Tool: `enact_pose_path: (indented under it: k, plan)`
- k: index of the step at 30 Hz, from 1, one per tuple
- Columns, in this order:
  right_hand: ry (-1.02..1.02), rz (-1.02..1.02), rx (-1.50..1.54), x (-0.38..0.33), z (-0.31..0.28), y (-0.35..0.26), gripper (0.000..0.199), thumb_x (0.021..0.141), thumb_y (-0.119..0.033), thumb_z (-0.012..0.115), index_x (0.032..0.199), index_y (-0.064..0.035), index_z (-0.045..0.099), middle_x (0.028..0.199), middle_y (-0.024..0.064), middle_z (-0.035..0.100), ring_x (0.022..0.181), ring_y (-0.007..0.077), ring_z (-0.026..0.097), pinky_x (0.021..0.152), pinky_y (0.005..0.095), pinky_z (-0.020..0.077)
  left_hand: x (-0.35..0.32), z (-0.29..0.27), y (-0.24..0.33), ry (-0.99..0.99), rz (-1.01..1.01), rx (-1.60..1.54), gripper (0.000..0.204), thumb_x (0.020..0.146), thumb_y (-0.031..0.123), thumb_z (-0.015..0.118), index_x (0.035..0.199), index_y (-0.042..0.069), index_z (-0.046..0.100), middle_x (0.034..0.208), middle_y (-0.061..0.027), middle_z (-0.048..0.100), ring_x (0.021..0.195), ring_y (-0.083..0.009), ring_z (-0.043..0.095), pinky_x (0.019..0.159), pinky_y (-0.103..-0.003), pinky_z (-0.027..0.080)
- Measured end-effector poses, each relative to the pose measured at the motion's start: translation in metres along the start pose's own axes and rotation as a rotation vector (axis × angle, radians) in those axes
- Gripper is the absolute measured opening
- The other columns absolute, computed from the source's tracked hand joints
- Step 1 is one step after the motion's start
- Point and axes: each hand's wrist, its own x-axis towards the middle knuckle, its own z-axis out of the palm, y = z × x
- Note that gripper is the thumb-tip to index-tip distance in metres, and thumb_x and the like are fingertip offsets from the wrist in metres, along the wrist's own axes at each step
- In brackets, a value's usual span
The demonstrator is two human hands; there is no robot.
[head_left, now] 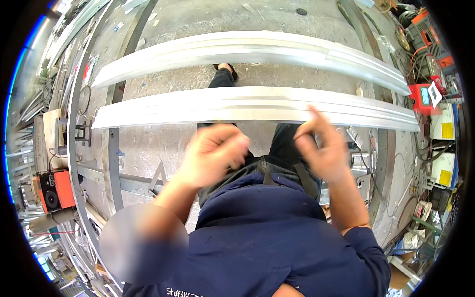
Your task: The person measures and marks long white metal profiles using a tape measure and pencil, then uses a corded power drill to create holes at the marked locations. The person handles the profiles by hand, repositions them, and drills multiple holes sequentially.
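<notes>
Right edge: a red device (pixel 418 100) with a small display (pixel 425 94), above two white boxes (pixel 436 126) bearing yellow labels (pixel 447 130). Left, below centre: an orange-and-black machine (pixel 63 189). Top, right of centre: a small dark disc (pixel 301 11) on grey floor (pixel 277 24).

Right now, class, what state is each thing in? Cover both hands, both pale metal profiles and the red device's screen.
Left hand: raised, curled, motion-blurred
Right hand: raised, index finger extended
Nearer profile: lying crosswise
Farther profile: lying crosswise, apart from the nearer
Red device's screen: lit
</notes>
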Motion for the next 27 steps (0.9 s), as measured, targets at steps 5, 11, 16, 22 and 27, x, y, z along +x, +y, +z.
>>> enact_pose_path:
  k: [5, 11, 16, 22, 27]
  plan:
    - [-0.402, -0.34, -0.112, -0.007, 0.048, 0.003, 0.06, 0.078, -0.002, 0.074, 0.138, -0.0054, 0.063, 0.094, 0.0114, 0.07, 0.085, 0.033, 0.067, 0.082, 0.0431, 0.0547, 0.004, 0.029, -0.044, -0.482, 0.128, 0.342, 0.02, 0.097, 0.02, 0.069, 0.095, 0.001, 0.074, 0.08, -0.0084, 0.071, 0.077, -0.0179, 0.066, 0.072, -0.034, 0.052]
    - [-0.322, -0.318, -0.382, -0.005, 0.045, 0.002, 0.035, 0.076, -0.019, 0.08, 0.106, -0.0047, 0.07, 0.096, 0.0136, 0.073, 0.092, 0.0347, 0.072, 0.082, 0.0443, 0.0574, 0.005, 0.03, -0.024, -0.636, 0.005, 0.425, 0.045, 0.095, 0.039, 0.074, 0.127, 0.007, 0.069, 0.104, -0.0173, 0.076, 0.095, -0.029, 0.072, 0.087, -0.039, 0.055]
    - [-0.046, 0.118, -0.44, -0.013, 0.029, 0.026, 0.025, 0.09, -0.022, 0.078, 0.103, -0.0022, 0.07, 0.097, 0.0163, 0.074, 0.091, 0.0336, 0.072, 0.082, 0.0394, 0.0559, -0.041, -0.035, -0.071, -0.28, 0.107, 0.078, 0.059, 0.095, 0.028, 0.076, 0.144, 0.004, 0.055, 0.132, -0.0172, 0.068, 0.123, -0.024, 0.065, 0.101, -0.041, 0.053]
    - [0.168, 0.19, -0.503, -0.029, -0.009, 0.062, 0.015, 0.1, -0.013, 0.065, 0.108, -0.0013, 0.07, 0.095, 0.018, 0.076, 0.087, 0.0344, 0.075, 0.077, 0.0383, 0.0562, -0.159, -0.158, -0.189, 0.922, -0.275, 0.423, 0.035, 0.1, 0.03, 0.068, 0.114, -0.002, 0.07, 0.097, -0.0067, 0.069, 0.088, -0.0138, 0.063, 0.078, -0.028, 0.05]
    - [0.351, 0.221, -0.699, -0.06, -0.075, 0.067, 0.022, 0.095, -0.017, 0.073, 0.113, -0.0051, 0.069, 0.099, 0.0166, 0.075, 0.093, 0.0347, 0.074, 0.08, 0.0383, 0.0571, -0.161, -0.192, -0.216, 0.935, 0.019, 0.369, 0.02, 0.103, 0.017, 0.068, 0.112, -0.001, 0.067, 0.101, -0.0038, 0.066, 0.092, -0.0115, 0.061, 0.085, -0.025, 0.05]
